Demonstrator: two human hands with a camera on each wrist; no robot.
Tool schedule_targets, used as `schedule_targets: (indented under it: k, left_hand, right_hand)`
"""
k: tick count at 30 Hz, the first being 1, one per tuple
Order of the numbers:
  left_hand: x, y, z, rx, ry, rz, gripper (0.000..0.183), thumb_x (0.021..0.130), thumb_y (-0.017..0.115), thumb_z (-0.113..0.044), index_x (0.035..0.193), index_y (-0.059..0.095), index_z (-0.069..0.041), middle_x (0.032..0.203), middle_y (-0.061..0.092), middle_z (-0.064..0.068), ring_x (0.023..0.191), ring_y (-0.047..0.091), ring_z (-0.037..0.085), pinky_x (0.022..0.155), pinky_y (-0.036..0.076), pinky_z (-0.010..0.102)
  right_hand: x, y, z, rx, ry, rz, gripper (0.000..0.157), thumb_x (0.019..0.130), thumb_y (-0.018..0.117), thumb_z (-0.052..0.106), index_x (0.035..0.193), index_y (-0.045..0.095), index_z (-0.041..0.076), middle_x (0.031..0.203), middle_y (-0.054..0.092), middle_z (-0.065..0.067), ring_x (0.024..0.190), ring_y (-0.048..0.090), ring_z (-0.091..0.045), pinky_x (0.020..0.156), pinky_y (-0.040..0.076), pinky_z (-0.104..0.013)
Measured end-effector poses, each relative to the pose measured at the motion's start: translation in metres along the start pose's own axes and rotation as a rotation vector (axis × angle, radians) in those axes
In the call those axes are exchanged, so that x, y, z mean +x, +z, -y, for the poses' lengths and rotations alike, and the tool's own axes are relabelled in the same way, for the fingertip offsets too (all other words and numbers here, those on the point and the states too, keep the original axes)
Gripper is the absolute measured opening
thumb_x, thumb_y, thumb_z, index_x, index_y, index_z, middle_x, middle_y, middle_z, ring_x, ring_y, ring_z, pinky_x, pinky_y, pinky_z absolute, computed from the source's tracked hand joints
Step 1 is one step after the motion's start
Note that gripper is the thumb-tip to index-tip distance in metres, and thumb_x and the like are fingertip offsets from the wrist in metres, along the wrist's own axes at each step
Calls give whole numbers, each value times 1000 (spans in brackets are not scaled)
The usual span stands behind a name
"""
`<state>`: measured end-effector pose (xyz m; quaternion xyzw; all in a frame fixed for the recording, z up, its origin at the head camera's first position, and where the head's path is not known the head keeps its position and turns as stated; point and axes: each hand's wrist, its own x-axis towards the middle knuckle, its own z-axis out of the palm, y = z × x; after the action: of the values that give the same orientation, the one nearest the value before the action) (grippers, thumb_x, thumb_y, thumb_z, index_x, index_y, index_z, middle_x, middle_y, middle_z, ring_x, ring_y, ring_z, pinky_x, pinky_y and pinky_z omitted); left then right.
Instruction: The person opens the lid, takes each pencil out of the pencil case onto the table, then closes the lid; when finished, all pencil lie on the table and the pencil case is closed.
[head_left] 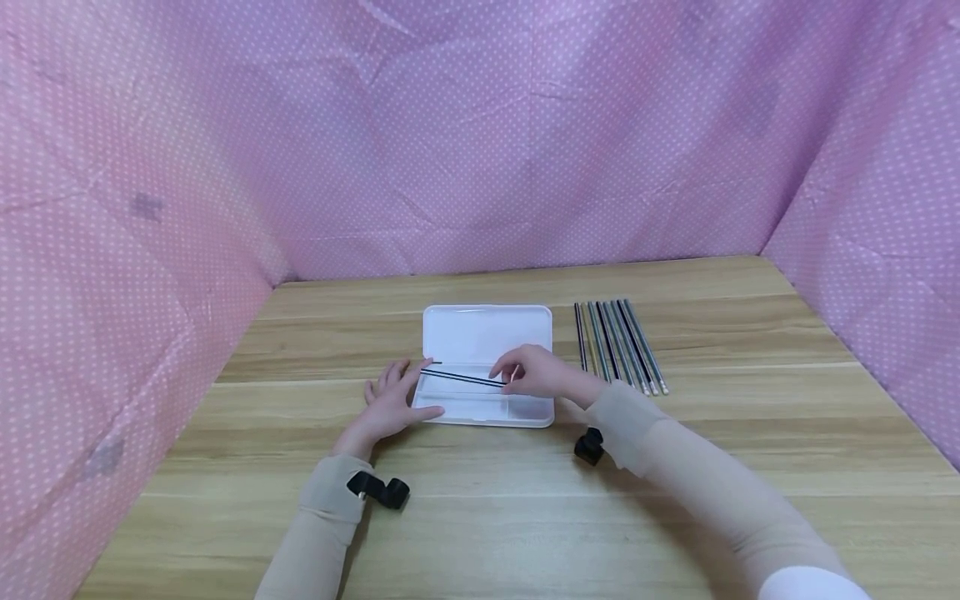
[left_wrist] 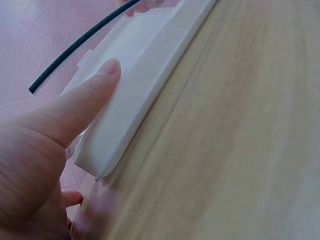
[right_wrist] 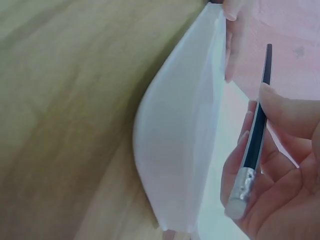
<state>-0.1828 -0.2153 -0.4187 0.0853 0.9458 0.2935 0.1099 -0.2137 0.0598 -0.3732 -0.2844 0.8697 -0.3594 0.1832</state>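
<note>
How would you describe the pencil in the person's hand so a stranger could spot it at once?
On the wooden table, find the open white case in the middle. Over it, the right hand pinches one dark pencil by its eraser end. Unlike the pencils in the row to the right, it is lifted and lies crosswise.

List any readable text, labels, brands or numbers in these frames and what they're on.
None readable in any view.
White case: plain, no label visible.
Pencil in the right hand: no print visible.
Row of pencils on the table: too small to tell.
Pink cloth: dot pattern only.
</note>
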Motion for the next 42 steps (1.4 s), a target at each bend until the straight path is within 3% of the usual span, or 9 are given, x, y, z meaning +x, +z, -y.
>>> schedule_targets:
  k: [9,14,23,32,42]
  left_hand:
    - [0,1,1,-7,10,-5,86,78,72,-49,149,29,-26,155,9,22,141,-3,45,103,-11,68]
    - [0,1,2,-8,16,-7,85,78,72,-49,149,29,-27,154,9,23,141,-2,46,103,-10,68]
    - [0,2,3,-1,18,-3,86,78,72,-50,149,29,-27,154,9,23,141,-2,46,103,-10,68]
    - [0,2,2,-7,21,-1,85,78,72,-50,148,29,-27,154,9,23,141,-2,46,103,-10,68]
    - [1,2,3,-7,14,-2,85,78,72,-50,149,29,-27,155,9,23,141,-3,46,103,-10,68]
  right_hand:
    - [-16,-9,-9,168,80,-91,22,87,67,9,109,69,9,94,65,-4,87,58,-16,73,49,-27]
    - [-25,-16,-18,201,114,-133,24,87,67,13,111,68,10,98,66,-4,88,57,-17,73,47,-28]
    - [-41,-27,-32,331,198,-119,36,88,67,11,121,59,2,100,65,-10,85,61,-16,76,55,-32]
    - [-61,-42,-46,332,222,-143,42,90,64,10,128,52,-2,110,63,-19,82,62,-15,75,55,-34]
    - [-80,-56,-76,340,244,-196,46,90,64,11,130,49,-6,107,61,-14,83,61,-12,74,56,-32]
